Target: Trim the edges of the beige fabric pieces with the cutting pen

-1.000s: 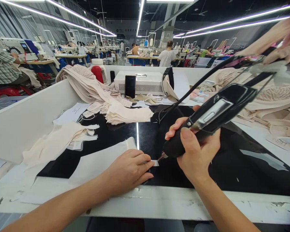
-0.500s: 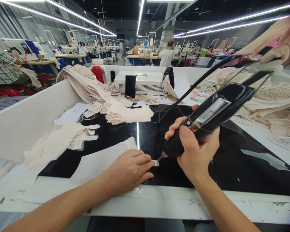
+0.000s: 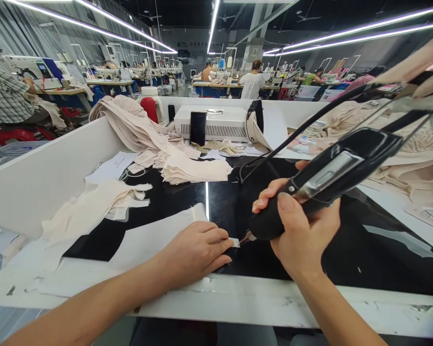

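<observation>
My left hand (image 3: pixel 200 247) lies palm down with its fingers stretched out, pressing a pale piece of fabric (image 3: pixel 144 240) onto the black board (image 3: pixel 245 259). A small white end of material (image 3: pixel 234 242) sticks out past its fingertips. Wrapped round a black corded hand tool (image 3: pixel 321 178) with a silver side panel, my right hand (image 3: pixel 303 235) holds it tilted. The tool's narrow metal tip (image 3: pixel 248 237) is close to that white end; whether they touch I cannot tell.
Layered beige fabric pieces (image 3: pixel 195 166) lie behind the hands, and more cut pieces (image 3: pixel 90 206) are at left. A phone (image 3: pixel 198 128) leans against a white vented box (image 3: pixel 220 120). The tool's black cable (image 3: pixel 296 125) arches over the board. Beige fabric heaps (image 3: pixel 411 154) lie at right.
The tool in my right hand has shifted slightly right, and its tip is a little farther right. My left hand stays on the fabric. The whole view has shifted a little.
</observation>
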A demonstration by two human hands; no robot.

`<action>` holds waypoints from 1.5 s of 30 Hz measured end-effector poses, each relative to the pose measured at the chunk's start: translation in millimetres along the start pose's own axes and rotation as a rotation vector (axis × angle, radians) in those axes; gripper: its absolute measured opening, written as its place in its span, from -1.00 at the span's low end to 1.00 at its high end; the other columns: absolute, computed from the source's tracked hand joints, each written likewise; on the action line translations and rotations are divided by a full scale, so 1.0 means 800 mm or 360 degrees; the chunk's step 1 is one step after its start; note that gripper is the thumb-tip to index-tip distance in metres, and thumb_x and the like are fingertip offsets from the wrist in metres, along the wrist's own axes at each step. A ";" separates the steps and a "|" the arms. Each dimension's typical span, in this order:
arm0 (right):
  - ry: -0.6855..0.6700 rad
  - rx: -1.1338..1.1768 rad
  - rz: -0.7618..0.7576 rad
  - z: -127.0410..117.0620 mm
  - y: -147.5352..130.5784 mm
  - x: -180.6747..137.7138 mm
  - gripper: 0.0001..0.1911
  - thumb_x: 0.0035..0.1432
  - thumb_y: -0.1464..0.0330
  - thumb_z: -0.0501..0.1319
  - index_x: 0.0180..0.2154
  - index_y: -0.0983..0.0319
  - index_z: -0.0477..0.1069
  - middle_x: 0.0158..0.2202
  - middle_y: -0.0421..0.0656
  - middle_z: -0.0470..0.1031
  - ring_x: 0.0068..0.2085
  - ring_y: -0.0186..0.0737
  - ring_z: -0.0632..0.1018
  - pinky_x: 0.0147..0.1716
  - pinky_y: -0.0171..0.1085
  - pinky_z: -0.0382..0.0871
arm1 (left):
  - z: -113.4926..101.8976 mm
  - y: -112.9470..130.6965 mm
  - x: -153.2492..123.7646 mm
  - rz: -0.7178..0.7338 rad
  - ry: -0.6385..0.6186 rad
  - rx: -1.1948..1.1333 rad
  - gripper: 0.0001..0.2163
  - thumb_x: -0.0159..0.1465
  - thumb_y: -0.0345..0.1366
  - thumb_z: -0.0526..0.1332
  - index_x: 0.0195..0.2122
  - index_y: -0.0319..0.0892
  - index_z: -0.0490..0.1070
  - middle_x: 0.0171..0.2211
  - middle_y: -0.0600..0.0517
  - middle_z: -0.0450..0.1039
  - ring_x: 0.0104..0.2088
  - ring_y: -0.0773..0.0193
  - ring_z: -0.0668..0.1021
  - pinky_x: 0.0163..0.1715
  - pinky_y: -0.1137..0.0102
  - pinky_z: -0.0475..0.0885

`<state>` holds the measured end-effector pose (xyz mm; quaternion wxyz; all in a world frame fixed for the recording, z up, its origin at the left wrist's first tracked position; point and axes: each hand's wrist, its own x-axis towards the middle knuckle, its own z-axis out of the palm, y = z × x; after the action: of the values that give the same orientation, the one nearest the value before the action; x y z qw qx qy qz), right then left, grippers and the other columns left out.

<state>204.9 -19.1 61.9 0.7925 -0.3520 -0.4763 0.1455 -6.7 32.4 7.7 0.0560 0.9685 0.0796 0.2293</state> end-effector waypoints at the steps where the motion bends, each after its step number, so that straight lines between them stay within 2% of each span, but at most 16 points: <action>1: -0.0001 -0.0006 0.0003 0.000 0.000 -0.001 -0.64 0.37 0.18 0.61 0.00 0.04 0.51 -0.29 -0.37 0.67 -0.44 -0.31 0.65 -0.43 -0.26 0.67 | -0.001 0.000 0.000 -0.0011 0.0009 -0.0028 -0.70 0.77 -0.17 0.23 0.24 -0.26 0.66 0.07 -0.14 0.76 0.03 0.06 0.75 0.16 0.18 0.67; 5: 0.0035 -0.0035 0.0033 -0.003 -0.002 -0.001 -0.59 0.34 0.15 0.62 0.06 0.02 0.53 -0.28 -0.37 0.67 -0.44 -0.29 0.65 -0.43 -0.23 0.68 | -0.002 -0.004 -0.001 -0.0131 0.0010 -0.0179 -0.73 0.77 -0.20 0.22 0.21 -0.20 0.70 0.09 -0.12 0.78 0.07 0.11 0.77 0.21 0.23 0.67; 11: 0.0109 -0.0041 0.0050 -0.007 -0.005 0.001 -0.54 0.23 0.13 0.69 0.02 0.04 0.57 -0.31 -0.37 0.67 -0.46 -0.28 0.64 -0.45 -0.22 0.68 | -0.004 -0.013 -0.001 -0.0240 0.0050 -0.0252 -0.70 0.78 -0.31 0.16 0.06 -0.17 0.73 0.05 -0.09 0.78 0.02 0.15 0.79 0.11 0.29 0.69; 15: 0.0124 -0.0022 0.0038 -0.006 -0.006 0.002 -0.51 0.20 0.16 0.70 0.06 0.03 0.60 -0.33 -0.36 0.69 -0.48 -0.26 0.65 -0.48 -0.22 0.67 | -0.004 -0.014 -0.003 -0.0243 0.0105 -0.0239 -0.69 0.78 -0.32 0.15 0.02 -0.17 0.73 0.02 -0.08 0.78 -0.01 0.16 0.78 0.07 0.31 0.68; 19: 0.0167 -0.0034 0.0049 -0.006 -0.006 0.001 -0.45 0.19 0.17 0.69 0.13 0.00 0.60 -0.32 -0.35 0.70 -0.48 -0.22 0.64 -0.48 -0.18 0.68 | -0.001 -0.014 -0.003 -0.0252 0.0059 -0.0210 -0.71 0.77 -0.31 0.18 0.01 -0.16 0.74 0.03 -0.07 0.78 0.00 0.16 0.77 0.06 0.32 0.67; 25: 0.0182 -0.0011 0.0062 -0.003 -0.006 0.006 -0.49 0.15 0.24 0.67 0.09 0.00 0.62 -0.34 -0.35 0.68 -0.49 -0.22 0.63 -0.51 -0.20 0.66 | 0.002 -0.015 -0.005 -0.0244 0.0037 -0.0194 -0.70 0.77 -0.30 0.19 -0.01 -0.16 0.74 0.02 -0.08 0.77 -0.01 0.16 0.77 0.06 0.31 0.66; 29: 0.0224 0.0052 0.0042 0.012 -0.003 0.009 -0.60 0.16 0.28 0.64 -0.02 0.03 0.60 -0.35 -0.37 0.65 -0.48 -0.28 0.61 -0.50 -0.25 0.66 | 0.005 -0.015 -0.007 -0.0245 0.0035 -0.0167 -0.71 0.76 -0.31 0.21 -0.04 -0.15 0.74 0.01 -0.09 0.76 -0.02 0.16 0.76 0.05 0.30 0.66; 35: 0.0172 0.0066 0.0005 0.030 0.010 0.009 -0.55 0.18 0.17 0.67 -0.03 0.02 0.53 -0.33 -0.38 0.64 -0.48 -0.30 0.60 -0.48 -0.26 0.64 | 0.009 -0.014 -0.004 -0.0259 0.0035 -0.0158 -0.75 0.74 -0.32 0.25 -0.04 -0.15 0.74 0.00 -0.07 0.76 -0.05 0.16 0.75 0.00 0.32 0.64; 45: 0.0133 -0.0017 -0.0006 0.031 0.017 0.007 -0.50 0.21 0.10 0.66 0.01 0.04 0.49 -0.30 -0.36 0.61 -0.47 -0.29 0.59 -0.46 -0.22 0.64 | 0.013 -0.011 -0.001 -0.0254 0.0011 -0.0127 -0.83 0.67 -0.42 0.31 -0.04 -0.15 0.72 0.02 -0.05 0.75 -0.01 0.17 0.74 0.03 0.33 0.64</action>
<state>187.4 4.0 63.4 0.8100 -0.3612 -0.4443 0.1267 -3.4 40.1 -3.2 0.1123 0.9553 0.1476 0.2304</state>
